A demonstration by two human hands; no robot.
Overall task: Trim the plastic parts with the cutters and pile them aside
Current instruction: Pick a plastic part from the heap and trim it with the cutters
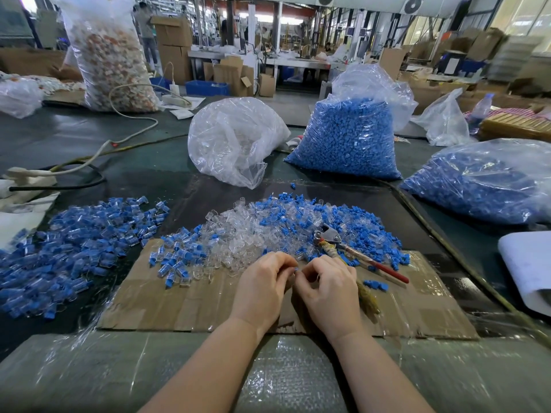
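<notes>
My left hand and my right hand meet over the cardboard sheet, fingers curled together around a small plastic part of which only a speck of blue shows. Just beyond them lies a heap of clear and blue plastic parts. The cutters, with a metal head and red and cloth-wrapped handles, lie on the heap's right side, untouched. A separate pile of blue-and-clear parts spreads at the left.
A clear bag stands behind the heap, with two bags of blue parts to its right. White cables cross the left of the table. A white sheet lies at the right edge.
</notes>
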